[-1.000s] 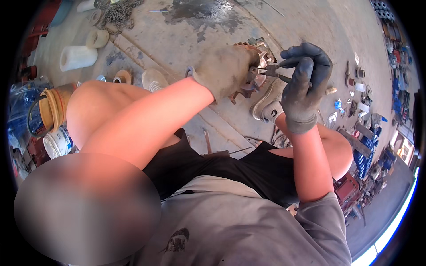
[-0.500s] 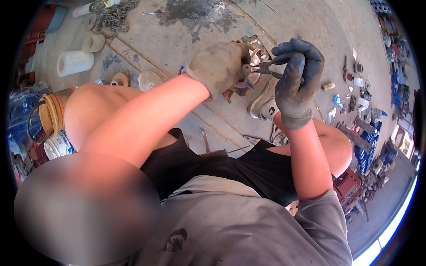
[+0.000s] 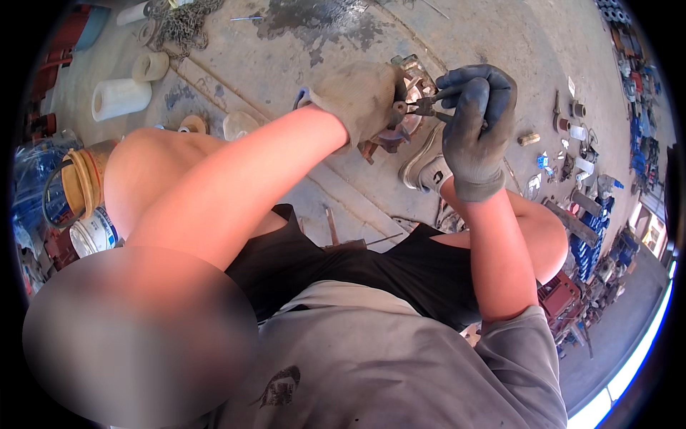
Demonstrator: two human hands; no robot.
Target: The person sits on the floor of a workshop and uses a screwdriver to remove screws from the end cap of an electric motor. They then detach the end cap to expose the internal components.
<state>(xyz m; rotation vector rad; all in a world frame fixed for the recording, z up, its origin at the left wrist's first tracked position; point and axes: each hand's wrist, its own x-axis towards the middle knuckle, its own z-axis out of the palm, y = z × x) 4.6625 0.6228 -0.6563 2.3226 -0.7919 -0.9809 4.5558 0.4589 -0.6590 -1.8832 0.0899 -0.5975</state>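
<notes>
In a soiled grey work glove, my left hand [image 3: 363,99] is closed on a rusty round metal part [image 3: 413,118] with a notched or toothed edge. Its fingertips are hidden behind the glove and the part. A short stub with a hole in its end [image 3: 399,107] shows beside the fingers. My right hand [image 3: 477,129], gloved with dark-coated fingers, is wrapped round the handles of a pair of pliers [image 3: 424,106]. The narrow plier tips point left and sit right at the stub; whether they touch it I cannot tell.
My shoe [image 3: 426,171] is planted just below the part. White rolls [image 3: 121,100] and a heap of chain [image 3: 184,27] lie at the far left. A yellow bucket [image 3: 86,182] stands by my left knee. Scattered hardware [image 3: 577,109] and blue bins [image 3: 592,247] line the right.
My left wrist has tilted slightly, and the stub has shifted a little to the right. My right hand and the pliers have turned a little, staying close to the part.
</notes>
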